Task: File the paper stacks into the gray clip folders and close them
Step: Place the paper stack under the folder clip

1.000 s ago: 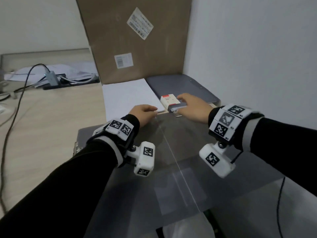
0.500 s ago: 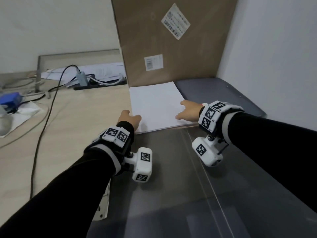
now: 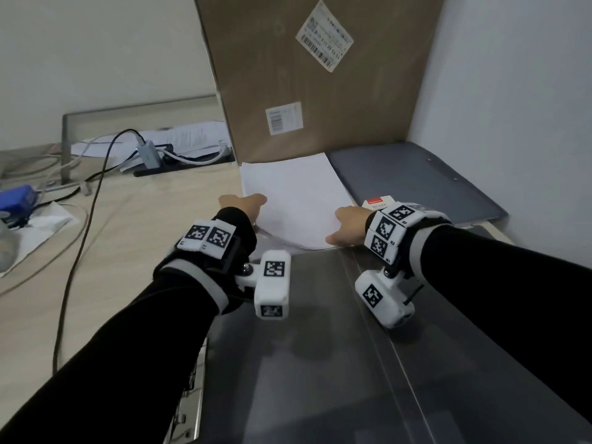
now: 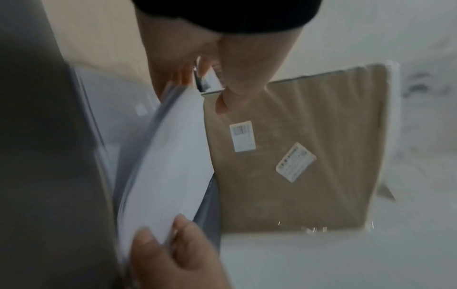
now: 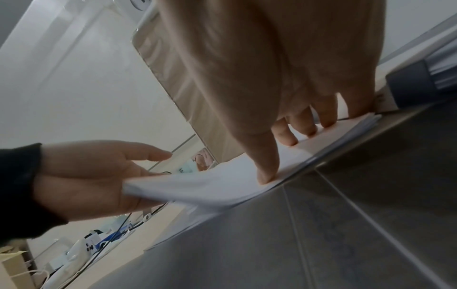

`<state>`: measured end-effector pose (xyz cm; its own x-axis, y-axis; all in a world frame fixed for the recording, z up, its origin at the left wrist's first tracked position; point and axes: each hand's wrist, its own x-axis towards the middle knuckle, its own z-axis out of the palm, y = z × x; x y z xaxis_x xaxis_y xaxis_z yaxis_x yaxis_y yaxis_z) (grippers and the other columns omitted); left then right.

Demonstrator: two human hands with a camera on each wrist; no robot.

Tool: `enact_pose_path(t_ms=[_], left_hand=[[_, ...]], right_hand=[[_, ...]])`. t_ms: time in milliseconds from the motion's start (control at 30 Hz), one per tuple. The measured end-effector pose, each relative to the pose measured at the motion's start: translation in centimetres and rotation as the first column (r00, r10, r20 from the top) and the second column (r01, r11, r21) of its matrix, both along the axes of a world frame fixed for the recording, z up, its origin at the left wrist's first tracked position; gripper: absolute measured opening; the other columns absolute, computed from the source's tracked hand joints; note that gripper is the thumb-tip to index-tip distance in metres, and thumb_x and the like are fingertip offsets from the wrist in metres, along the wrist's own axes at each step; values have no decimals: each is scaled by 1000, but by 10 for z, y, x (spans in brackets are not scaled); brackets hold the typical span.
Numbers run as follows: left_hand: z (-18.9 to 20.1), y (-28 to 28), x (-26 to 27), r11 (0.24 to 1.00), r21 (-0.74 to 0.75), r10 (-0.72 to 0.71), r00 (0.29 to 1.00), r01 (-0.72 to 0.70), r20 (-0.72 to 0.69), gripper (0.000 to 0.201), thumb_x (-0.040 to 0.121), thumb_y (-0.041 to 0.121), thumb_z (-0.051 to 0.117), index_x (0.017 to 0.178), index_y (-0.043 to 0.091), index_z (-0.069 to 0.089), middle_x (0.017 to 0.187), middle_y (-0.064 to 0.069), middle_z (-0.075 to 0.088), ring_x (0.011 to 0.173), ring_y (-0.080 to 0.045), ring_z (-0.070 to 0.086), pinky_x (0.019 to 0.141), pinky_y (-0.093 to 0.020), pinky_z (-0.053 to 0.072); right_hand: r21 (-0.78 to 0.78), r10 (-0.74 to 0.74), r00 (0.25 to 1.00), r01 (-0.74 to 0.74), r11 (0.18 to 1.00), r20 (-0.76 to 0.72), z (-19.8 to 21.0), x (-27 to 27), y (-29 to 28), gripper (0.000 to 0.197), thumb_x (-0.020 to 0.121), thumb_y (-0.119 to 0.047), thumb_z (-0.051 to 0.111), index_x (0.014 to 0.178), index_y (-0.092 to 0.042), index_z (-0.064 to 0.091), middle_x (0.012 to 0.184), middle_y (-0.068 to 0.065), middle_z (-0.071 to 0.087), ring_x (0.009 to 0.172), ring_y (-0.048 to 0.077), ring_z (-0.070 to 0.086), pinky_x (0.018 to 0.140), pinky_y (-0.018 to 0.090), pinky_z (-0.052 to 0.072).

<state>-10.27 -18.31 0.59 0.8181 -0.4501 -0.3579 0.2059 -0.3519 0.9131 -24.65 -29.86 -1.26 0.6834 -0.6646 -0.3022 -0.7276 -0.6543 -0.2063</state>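
Observation:
A white paper stack [image 3: 294,193] lies on the desk in front of a cardboard box. My left hand [image 3: 251,208] holds its near left corner, fingers [image 5: 138,203] under the sheets and thumb above, and that corner curls up off the desk. My right hand [image 3: 338,227] rests flat on the near right edge, its fingertips [image 5: 306,131] pressing the top sheet down. An open gray clip folder [image 3: 320,363] lies spread out below my wrists, its metal clip [image 3: 192,395] at the left edge. A closed gray folder [image 3: 416,177] lies to the right of the stack.
A tall cardboard box [image 3: 314,75] leans against the wall behind the stack. A small white and red box [image 3: 379,201] sits by my right wrist. Cables [image 3: 83,200], a hub and loose papers lie at the back left, a blue object [image 3: 17,200] at the far left.
Both hands left the small box and the folder's edge and went to the paper stack. The stack's near left corner has since come up off the desk.

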Motion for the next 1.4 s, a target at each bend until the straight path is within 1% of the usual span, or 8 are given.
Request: enact_pose_path(t_ms=[100, 267, 367, 500, 667, 833, 1167, 1400], left_hand=[[11, -6, -10, 994, 96, -53, 997, 59, -61, 10, 95, 9, 46, 99, 0, 48, 72, -15, 50, 60, -27, 49, 43, -28, 48], [17, -4, -20, 859, 495, -320, 891, 130, 321, 41, 99, 15, 39, 135, -4, 44, 143, -18, 46, 132, -29, 44, 104, -29, 37], [16, 8, -19, 945, 313, -201, 925, 95, 324, 39, 97, 5, 40, 134, -5, 44, 140, -19, 48, 129, -32, 46, 103, -32, 36], [20, 44, -17, 986, -85, -116, 961, 141, 250, 39, 91, -4, 43, 129, -1, 47, 127, -21, 57, 115, -37, 56, 103, -46, 43], [29, 102, -44, 868, -345, -313, 933, 356, 176, 36, 92, -10, 40, 119, 11, 52, 104, -10, 63, 87, -24, 62, 83, -36, 53], [46, 119, -59, 870, -361, -243, 929, 335, 278, 32, 88, -3, 54, 119, 4, 57, 100, -7, 67, 88, -22, 64, 80, -29, 55], [-2, 136, -85, 930, -334, -168, 986, 152, -18, 23, 85, 12, 65, 107, 5, 63, 112, -18, 64, 83, -24, 63, 79, -34, 51], [13, 154, -94, 978, -130, -142, 975, 165, 168, 50, 78, 24, 74, 118, -3, 61, 115, -19, 66, 100, -31, 65, 99, -46, 49]], right_hand=[[-13, -2, 1000, 2, 1000, 7, -2, 2, -2, 48, 89, -37, 57, 124, -4, 52, 128, 12, 58, 117, 28, 56, 95, 32, 44], [7, -35, 999, 35, 999, 40, 3, -2, 0, 48, 84, -38, 63, 118, -6, 54, 120, 11, 63, 109, 29, 60, 89, 33, 47], [81, -155, 959, 140, 987, 235, 16, -12, -3, 69, 76, -37, 71, 131, -9, 42, 131, 10, 56, 117, 30, 56, 97, 37, 47], [438, -461, 696, 230, 869, 550, 53, -35, -6, 96, 77, -33, 76, 149, -7, 18, 147, 10, 40, 129, 29, 48, 101, 36, 44], [809, -649, 505, -202, 551, 569, 89, -69, 18, 40, 93, -3, 51, 133, 3, 49, 123, 15, 61, 90, 21, 65, 70, 29, 59], [717, -625, 352, -302, 628, 696, 93, -91, 65, 39, 93, 6, 48, 132, 6, 49, 127, 19, 58, 94, 25, 63, 80, 30, 55], [736, -617, 464, -124, 666, 636, 27, -101, 122, 36, 89, -6, 60, 124, 1, 57, 126, 18, 62, 111, 33, 62, 100, 45, 48], [424, -411, 466, 83, 902, 783, 41, -106, 142, 30, 93, -12, 51, 119, -3, 63, 119, 14, 66, 111, 27, 60, 92, 29, 45]])
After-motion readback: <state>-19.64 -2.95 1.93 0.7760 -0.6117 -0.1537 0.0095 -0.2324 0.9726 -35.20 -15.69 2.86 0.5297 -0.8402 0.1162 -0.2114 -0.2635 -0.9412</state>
